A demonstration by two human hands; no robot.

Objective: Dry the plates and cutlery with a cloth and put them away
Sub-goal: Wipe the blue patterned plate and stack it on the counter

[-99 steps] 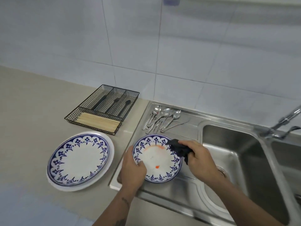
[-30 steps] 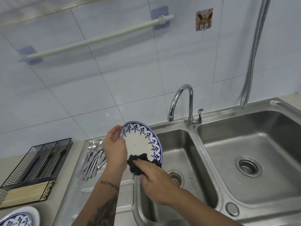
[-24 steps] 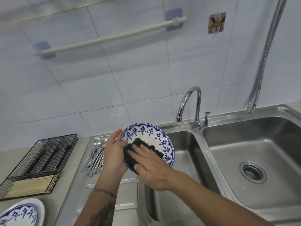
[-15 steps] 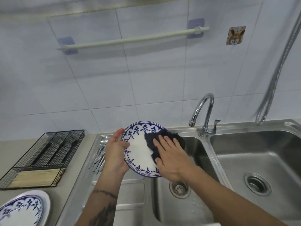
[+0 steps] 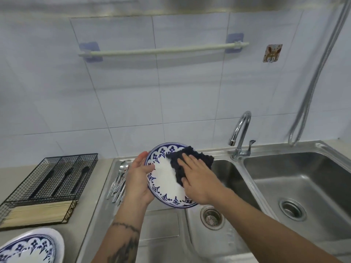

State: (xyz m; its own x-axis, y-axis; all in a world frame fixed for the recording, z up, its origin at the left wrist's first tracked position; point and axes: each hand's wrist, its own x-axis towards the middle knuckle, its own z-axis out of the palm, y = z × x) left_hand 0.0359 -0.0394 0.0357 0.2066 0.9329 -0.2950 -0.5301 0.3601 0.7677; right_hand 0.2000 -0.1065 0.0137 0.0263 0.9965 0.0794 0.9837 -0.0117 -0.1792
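The left hand (image 5: 137, 182) curls its fingers and thumb in a grip. The right hand (image 5: 197, 179) lies flat, fingers straight.

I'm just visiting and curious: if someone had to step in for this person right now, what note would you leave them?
Left hand grips the rim of the blue-patterned plate, tilted over the sink.
Right hand presses the dark cloth flat on its face.
Done, apparently: the plates stacked on the counter.
Left: finish this plate and stack it; dry the spoons on the drainboard and put them in the wire tray.
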